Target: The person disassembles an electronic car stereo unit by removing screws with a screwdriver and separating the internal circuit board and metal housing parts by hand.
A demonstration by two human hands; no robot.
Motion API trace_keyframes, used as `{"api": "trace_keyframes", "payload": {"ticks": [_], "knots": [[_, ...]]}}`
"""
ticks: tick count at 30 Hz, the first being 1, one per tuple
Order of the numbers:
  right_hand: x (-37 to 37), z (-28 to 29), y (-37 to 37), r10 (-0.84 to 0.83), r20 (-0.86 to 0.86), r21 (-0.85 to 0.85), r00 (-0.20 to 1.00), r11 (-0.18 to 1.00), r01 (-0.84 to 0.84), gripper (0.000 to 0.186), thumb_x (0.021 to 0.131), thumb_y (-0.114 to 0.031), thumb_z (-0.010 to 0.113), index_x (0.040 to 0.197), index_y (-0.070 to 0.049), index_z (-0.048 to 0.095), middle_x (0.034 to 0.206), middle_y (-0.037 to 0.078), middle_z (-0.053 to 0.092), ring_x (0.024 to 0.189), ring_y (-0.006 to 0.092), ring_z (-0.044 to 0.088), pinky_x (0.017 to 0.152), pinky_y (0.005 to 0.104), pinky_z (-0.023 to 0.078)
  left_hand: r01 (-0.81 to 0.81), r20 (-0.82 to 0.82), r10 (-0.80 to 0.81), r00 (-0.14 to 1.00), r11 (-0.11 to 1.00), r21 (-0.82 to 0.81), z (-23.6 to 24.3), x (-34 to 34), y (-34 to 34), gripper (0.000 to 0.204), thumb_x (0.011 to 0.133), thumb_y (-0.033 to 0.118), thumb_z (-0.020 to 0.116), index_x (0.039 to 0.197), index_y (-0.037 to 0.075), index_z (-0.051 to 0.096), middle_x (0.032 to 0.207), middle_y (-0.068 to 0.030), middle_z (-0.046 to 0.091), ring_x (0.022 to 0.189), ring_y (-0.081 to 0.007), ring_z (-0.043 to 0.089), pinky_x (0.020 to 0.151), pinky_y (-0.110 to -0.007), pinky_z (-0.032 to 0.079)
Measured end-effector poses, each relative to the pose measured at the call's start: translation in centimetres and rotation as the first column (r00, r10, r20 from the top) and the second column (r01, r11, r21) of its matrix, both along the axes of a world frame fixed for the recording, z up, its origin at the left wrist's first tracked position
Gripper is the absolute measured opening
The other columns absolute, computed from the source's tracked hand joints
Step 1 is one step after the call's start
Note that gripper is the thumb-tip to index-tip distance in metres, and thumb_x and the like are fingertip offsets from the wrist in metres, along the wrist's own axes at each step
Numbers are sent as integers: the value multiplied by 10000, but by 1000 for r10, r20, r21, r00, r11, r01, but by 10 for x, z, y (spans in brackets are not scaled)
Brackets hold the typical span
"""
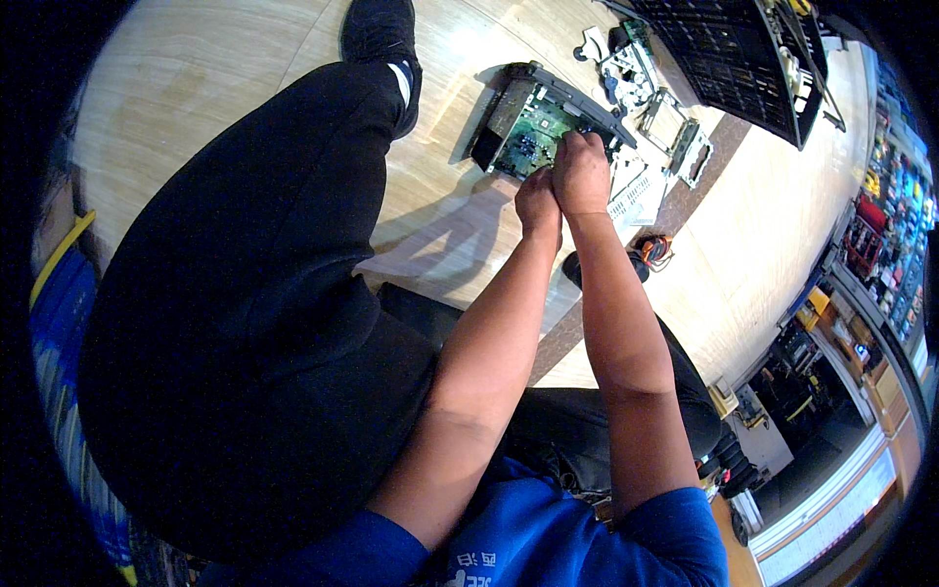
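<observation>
Left hand (pixel 538 201) and right hand (pixel 582 176) side by side, touching; fingers curled, tips hidden: cannot tell whether clamped, or on what. Work appears to be at the near right part of the board (pixel 533 137). Judgement: brace the casing (pixel 587 102), keep force light and straight, avoid flexing the board. Board sits in casing on floor (pixel 245 59), just beyond left fingers, mostly left of right fingers. Loose parts (pixel 631 78) lie farther, rightward.
</observation>
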State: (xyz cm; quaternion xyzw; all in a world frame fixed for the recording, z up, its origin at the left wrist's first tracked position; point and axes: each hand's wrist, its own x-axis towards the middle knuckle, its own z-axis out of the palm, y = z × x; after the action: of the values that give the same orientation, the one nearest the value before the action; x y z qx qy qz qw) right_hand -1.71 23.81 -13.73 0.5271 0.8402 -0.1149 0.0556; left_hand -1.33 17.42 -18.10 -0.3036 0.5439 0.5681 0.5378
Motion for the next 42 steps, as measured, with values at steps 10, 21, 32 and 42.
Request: {"api": "trace_keyframes", "payload": {"ticks": [10,21,32,42], "knots": [[-2,-2,0,-21,22,-7,1000,1000,21,148,850,-171,558,865,-42,628,878,197,584,746,386,604,688,458,502,26,-27,-25,999,1000,14,-4,0,-2,289,864,216,479,885,-13,655,859,-152,657,764,-233,591,713,-353,455],[4,-3,1,-32,13,1,999,999,32,145,845,-174,560,832,-37,608,868,199,583,746,393,600,684,466,496,92,0,-92,996,995,35,3,-2,0,235,857,157,476,872,-3,648,848,-97,648,757,-193,582,698,-334,466],[11,-5,2,-49,17,25,999,999,48,146,849,-174,554,822,-41,607,864,186,587,747,386,600,680,466,494,32,-23,-31,999,999,18,-4,11,0,245,861,202,478,878,24,646,872,-181,651,768,-277,606,694,-363,467],[8,-3,0,-21,-16,7,1000,1000,21,140,836,-170,566,818,-41,616,861,182,586,755,381,597,686,459,494,321,-231,-325,917,946,-56,-9,7,-4,247,867,177,459,865,23,653,853,-175,650,768,-254,607,694,-362,468]]}}
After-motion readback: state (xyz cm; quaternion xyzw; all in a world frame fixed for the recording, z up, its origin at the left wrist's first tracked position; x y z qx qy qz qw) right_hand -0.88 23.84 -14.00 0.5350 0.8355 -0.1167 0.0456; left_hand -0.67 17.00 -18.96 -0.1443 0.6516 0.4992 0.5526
